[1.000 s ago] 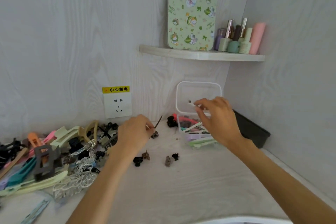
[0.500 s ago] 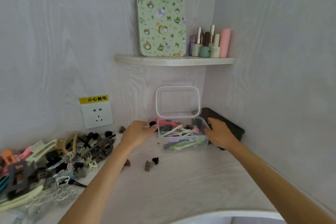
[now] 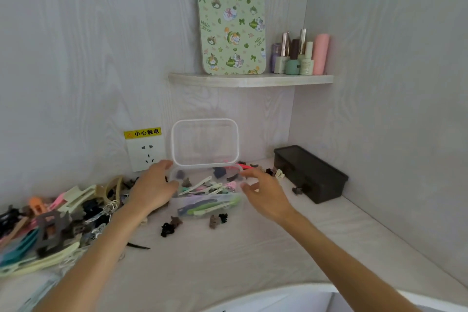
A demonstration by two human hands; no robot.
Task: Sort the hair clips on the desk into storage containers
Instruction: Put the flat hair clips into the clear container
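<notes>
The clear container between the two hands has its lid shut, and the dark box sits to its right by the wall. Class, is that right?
Not quite. The head view shows the clear container with its lid standing open, not shut. The dark box does sit to its right by the wall.

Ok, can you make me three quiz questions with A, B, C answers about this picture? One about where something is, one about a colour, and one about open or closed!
1. Where is the dark box?
A. right of the clear box
B. on the shelf
C. under the socket

2. What colour is the tall tube at the shelf's right end?
A. blue
B. pink
C. black

3. The clear box's lid is
A. shut
B. missing
C. open, standing up

Answers: 1 A, it sits on the desk near the corner, right of the clear box. 2 B, it looks pink. 3 C, it stands upright behind the clips.
</notes>
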